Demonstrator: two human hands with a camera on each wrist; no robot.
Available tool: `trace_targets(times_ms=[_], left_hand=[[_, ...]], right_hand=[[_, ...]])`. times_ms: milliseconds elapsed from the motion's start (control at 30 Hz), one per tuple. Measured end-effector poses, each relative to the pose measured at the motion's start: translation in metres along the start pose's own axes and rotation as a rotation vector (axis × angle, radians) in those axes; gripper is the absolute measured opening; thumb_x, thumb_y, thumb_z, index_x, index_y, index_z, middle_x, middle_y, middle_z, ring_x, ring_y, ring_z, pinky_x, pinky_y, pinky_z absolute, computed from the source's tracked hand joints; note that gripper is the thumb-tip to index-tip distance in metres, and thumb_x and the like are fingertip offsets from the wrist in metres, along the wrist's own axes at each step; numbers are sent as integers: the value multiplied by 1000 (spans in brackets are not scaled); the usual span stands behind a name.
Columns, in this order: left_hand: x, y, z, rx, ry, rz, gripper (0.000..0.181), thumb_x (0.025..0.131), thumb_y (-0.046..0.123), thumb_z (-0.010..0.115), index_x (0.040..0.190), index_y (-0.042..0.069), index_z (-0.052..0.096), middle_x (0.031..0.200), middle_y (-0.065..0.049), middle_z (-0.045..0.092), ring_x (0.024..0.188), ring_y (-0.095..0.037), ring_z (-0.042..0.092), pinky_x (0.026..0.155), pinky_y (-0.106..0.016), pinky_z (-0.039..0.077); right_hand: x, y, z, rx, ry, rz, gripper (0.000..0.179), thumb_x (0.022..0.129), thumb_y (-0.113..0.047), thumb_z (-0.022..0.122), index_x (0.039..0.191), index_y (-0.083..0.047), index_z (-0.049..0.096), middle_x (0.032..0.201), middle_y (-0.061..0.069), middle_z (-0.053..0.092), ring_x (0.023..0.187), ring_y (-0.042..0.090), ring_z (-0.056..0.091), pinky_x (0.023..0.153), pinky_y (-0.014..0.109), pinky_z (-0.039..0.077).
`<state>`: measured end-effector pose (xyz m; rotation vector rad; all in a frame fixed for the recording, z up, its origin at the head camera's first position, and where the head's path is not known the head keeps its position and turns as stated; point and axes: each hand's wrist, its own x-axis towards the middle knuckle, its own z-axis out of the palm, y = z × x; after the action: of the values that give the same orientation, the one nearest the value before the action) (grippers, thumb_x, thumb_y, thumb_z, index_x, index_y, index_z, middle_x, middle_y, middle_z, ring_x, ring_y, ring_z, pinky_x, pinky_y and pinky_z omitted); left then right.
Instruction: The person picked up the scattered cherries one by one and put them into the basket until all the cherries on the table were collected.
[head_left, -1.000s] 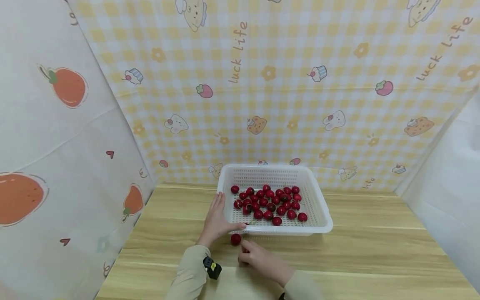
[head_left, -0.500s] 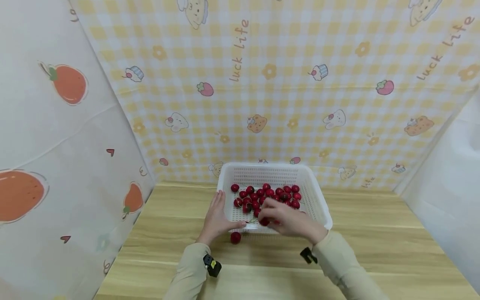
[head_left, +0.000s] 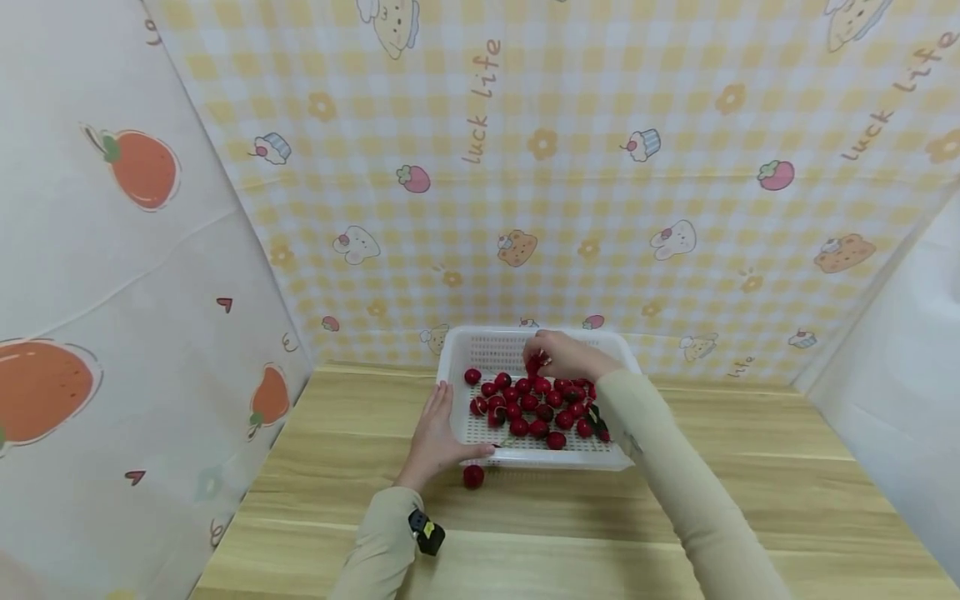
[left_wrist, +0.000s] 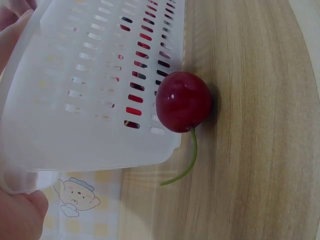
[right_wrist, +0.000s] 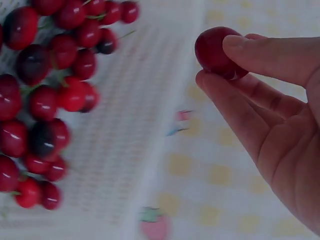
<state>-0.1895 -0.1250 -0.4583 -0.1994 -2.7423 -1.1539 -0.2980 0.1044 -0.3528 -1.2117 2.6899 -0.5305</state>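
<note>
A white plastic basket (head_left: 525, 457) with slotted walls holds many red cherries (head_left: 528, 403), some very dark. My left hand (head_left: 433, 437) grips the basket's near left corner, thumb over the front rim and fingers along the left side. Between thumb and fingertips my right hand (right_wrist: 280, 95) pinches one dark red cherry (right_wrist: 216, 50), above the back part of the basket. One more cherry (left_wrist: 184, 101), with a green stem, lies on the table right beside the basket's outer wall. In the head view it sits just in front of the near left corner.
The basket stands on a light wood-grain table (head_left: 360, 400), near the back edge. Behind it hangs a yellow checked cloth (head_left: 420, 275) with cartoon prints. White fabric (head_left: 172, 275) closes off the left side, and more white cloth (head_left: 900, 375) the right.
My right hand has moved from the table in front of the basket, up over the cherries, to the basket's back, carrying a cherry. The left hand stays at the corner.
</note>
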Motion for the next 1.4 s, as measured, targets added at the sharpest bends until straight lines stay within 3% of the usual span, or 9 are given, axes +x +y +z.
trace_targets(times_ms=[200, 433, 700, 967, 1100, 1267, 1400], left_hand=[[0, -2, 1, -1, -5, -7, 126, 47, 56, 81, 141, -4, 22, 149, -18, 16, 138, -29, 12, 110, -46, 17], [1, -4, 2, -6, 11, 13, 127, 47, 57, 81, 141, -4, 22, 149, -18, 15, 138, -29, 11, 110, -45, 17], [3, -5, 3, 6, 17, 13, 127, 47, 57, 82, 141, -4, 22, 149, -18, 16, 138, -29, 11, 111, -45, 17], [3, -7, 5, 24, 10, 9, 127, 47, 58, 80, 141, -4, 22, 149, -17, 17, 138, -27, 11, 111, -43, 17], [2, -6, 4, 27, 10, 10, 127, 47, 58, 81, 141, -4, 21, 149, -18, 16, 138, -28, 11, 111, -43, 16], [2, -6, 3, 40, 12, 12, 126, 48, 57, 81, 141, -5, 22, 149, -19, 18, 138, -29, 12, 111, -43, 17], [3, -4, 2, 28, 8, 9, 126, 48, 58, 80, 141, -5, 22, 149, -19, 18, 138, -29, 11, 111, -44, 18]], right_hand=[[24, 36, 20, 118, -102, 239, 20, 78, 5, 61, 96, -4, 62, 95, 10, 62, 84, 20, 55, 67, 29, 49], [32, 62, 44, 186, -113, 443, 21, 76, 4, 63, 95, -5, 63, 98, 11, 60, 82, 21, 56, 61, 28, 49], [40, 75, 62, 242, -120, 513, 19, 76, 3, 65, 92, -8, 65, 96, 11, 60, 76, 20, 54, 58, 26, 47], [41, 70, 67, 240, -156, 567, 20, 78, 0, 65, 95, -11, 64, 90, 6, 60, 76, 20, 54, 59, 28, 46], [38, 61, 60, 223, -162, 519, 23, 79, -3, 64, 101, -9, 63, 97, 8, 60, 81, 21, 55, 67, 31, 49], [31, 32, 36, 161, -42, 276, 28, 83, -7, 60, 110, -2, 60, 110, 15, 58, 94, 26, 55, 81, 40, 48], [9, -10, 16, 58, 96, 89, 26, 86, -13, 59, 111, -5, 61, 111, 10, 59, 100, 24, 55, 88, 39, 47]])
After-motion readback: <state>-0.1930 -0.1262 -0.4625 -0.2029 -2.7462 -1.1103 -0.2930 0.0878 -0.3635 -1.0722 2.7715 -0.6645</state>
